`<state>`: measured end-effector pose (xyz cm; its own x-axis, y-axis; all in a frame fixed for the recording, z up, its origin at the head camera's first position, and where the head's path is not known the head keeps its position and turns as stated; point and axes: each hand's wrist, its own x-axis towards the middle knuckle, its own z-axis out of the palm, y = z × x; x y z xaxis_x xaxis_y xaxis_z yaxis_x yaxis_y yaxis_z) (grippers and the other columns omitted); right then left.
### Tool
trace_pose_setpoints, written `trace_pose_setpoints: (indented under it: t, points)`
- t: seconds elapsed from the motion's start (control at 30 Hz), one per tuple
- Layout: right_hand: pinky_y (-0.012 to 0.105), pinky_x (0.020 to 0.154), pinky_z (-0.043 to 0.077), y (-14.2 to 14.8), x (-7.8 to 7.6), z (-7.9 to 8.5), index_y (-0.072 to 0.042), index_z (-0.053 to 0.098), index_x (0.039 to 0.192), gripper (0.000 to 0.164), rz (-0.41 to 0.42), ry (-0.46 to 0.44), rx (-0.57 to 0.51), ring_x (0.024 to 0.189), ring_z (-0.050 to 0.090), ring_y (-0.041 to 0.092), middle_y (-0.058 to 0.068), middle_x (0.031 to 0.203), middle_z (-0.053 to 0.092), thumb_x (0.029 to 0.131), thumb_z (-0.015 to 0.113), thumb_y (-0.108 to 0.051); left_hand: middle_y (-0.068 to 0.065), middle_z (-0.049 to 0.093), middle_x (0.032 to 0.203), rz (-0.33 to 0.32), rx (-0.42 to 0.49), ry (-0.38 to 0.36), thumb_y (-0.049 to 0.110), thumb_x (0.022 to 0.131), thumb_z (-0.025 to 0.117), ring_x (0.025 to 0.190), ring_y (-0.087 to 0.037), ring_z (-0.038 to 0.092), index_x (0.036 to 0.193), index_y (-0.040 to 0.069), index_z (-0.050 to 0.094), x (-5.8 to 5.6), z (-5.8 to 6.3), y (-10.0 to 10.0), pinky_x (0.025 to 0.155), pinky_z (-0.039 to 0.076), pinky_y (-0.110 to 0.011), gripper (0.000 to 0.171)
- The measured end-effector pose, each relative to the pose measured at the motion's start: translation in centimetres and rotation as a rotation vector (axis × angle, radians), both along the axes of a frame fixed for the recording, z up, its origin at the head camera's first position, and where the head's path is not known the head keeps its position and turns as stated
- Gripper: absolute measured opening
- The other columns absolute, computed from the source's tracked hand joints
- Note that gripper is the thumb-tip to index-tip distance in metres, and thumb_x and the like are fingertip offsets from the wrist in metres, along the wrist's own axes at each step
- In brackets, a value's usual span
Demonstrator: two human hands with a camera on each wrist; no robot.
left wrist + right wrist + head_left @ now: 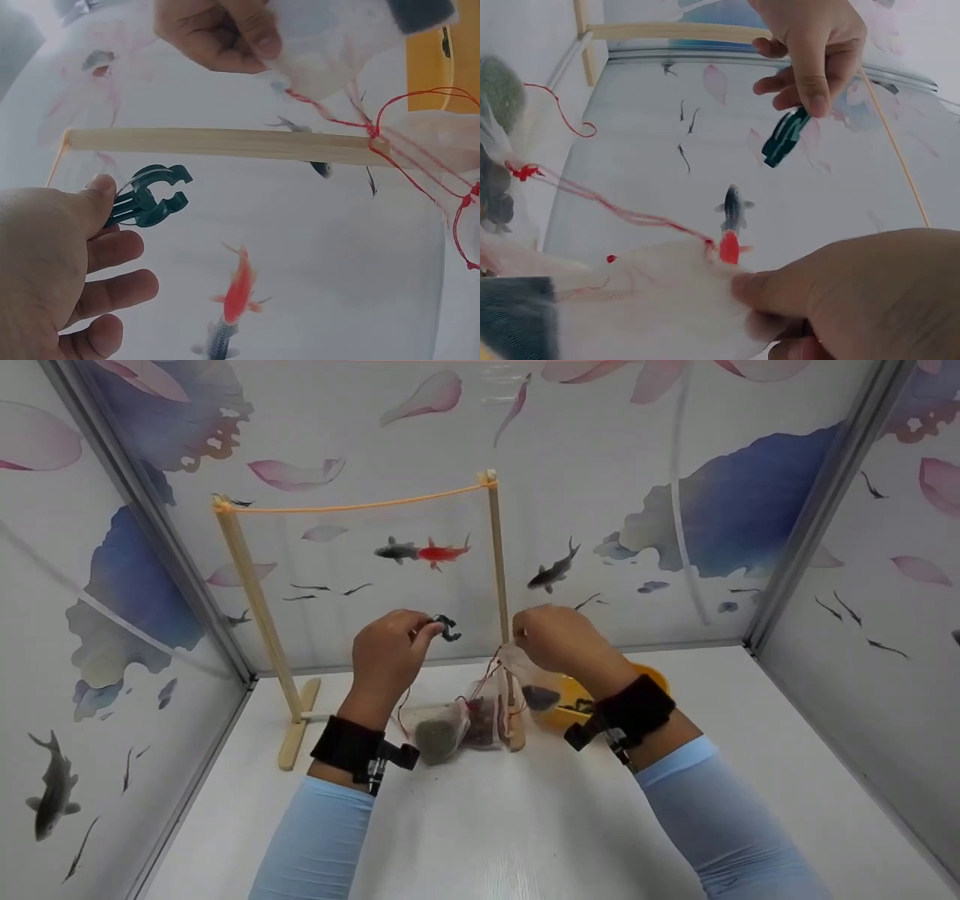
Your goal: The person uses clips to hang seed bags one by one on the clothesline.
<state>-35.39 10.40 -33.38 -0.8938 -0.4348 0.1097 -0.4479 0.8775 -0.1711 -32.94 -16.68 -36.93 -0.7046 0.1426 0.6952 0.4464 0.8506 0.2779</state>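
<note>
Two pinches: your left hand (391, 649) on the green clip (156, 216), right hand (561, 636) on the sheer pouch (649, 307); best keep the red cord (373, 132) clear.

Head: back from wooden stand (259, 607), forward-down
Left wrist: close, toward right post (225, 142)
Right wrist: close, toward left post (675, 31)
Wrists share: clip (141, 199)

Place: a small boxed-in booth, most like a corner set up for recording handwork
Walls: pale panels (600, 435) on three sides, printed with fish (442, 553), pink petals (427, 397) and blue leaf shapes (750, 495)
Corners: grey metal strips (821, 502) where panels meet
Surface (465, 840): plain white, reaching the back panel
Wrists: black straps (637, 709) with small fittings, suggesting recording gear
</note>
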Motion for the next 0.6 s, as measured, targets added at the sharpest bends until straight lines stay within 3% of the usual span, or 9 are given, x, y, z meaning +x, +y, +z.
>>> trace_pose_setpoints:
  t: [0.17, 0.3, 0.37, 0.47, 0.6]
  points:
    - [0.047, 0.103, 0.065, -0.4, 0.7, 0.8, -0.012, 0.076, 0.129, 0.020, -0.046, 0.058, -0.264, 0.105, 0.073, 0.029, 0.009, 0.119, 0.078, 0.119, 0.064, -0.024, -0.009, 0.084, 0.101, 0.009, 0.005, -0.008, 0.040, 0.108, 0.079, 0.084, -0.026, 0.079, 0.113, 0.009, 0.087, 0.1, -0.5, -0.3, 0.072, 0.064, -0.045, 0.033]
    - [0.044, 0.103, 0.066, -1.3, 1.3, 0.8, -0.013, 0.075, 0.129, 0.019, -0.012, 0.150, -0.365, 0.102, 0.072, 0.027, 0.008, 0.118, 0.077, 0.117, 0.067, -0.026, -0.009, 0.083, 0.105, -0.002, 0.021, -0.067, 0.041, 0.109, 0.077, 0.089, -0.027, 0.079, 0.115, 0.010, 0.086, 0.1, -0.9, -0.9, 0.076, 0.065, -0.047, 0.033]
    - [0.044, 0.102, 0.067, -1.7, 1.4, 0.7, -0.013, 0.076, 0.129, 0.020, 0.006, 0.184, -0.372, 0.101, 0.072, 0.027, 0.008, 0.119, 0.077, 0.117, 0.067, -0.027, -0.008, 0.081, 0.109, -0.051, 0.034, -0.159, 0.041, 0.109, 0.076, 0.097, -0.028, 0.078, 0.118, 0.012, 0.085, 0.1, -1.0, -1.3, 0.083, 0.065, -0.048, 0.032]
    - [0.044, 0.102, 0.067, -1.9, 1.2, 0.6, -0.012, 0.076, 0.129, 0.020, 0.001, 0.201, -0.364, 0.103, 0.073, 0.028, 0.009, 0.120, 0.078, 0.117, 0.067, -0.025, -0.007, 0.072, 0.121, -0.175, 0.062, -0.361, 0.038, 0.110, 0.076, 0.113, -0.030, 0.073, 0.120, 0.013, 0.084, 0.1, -1.7, -1.7, 0.097, 0.062, -0.050, 0.028]
    - [0.045, 0.103, 0.066, -2.1, 0.9, 0.4, -0.011, 0.076, 0.129, 0.020, -0.023, 0.195, -0.350, 0.105, 0.074, 0.029, 0.010, 0.120, 0.078, 0.118, 0.066, -0.025, -0.006, 0.062, 0.139, -0.317, 0.082, -0.604, 0.032, 0.108, 0.080, 0.136, -0.031, 0.063, 0.113, 0.013, 0.086, 0.3, -3.6, -1.6, 0.115, 0.055, -0.054, 0.020]
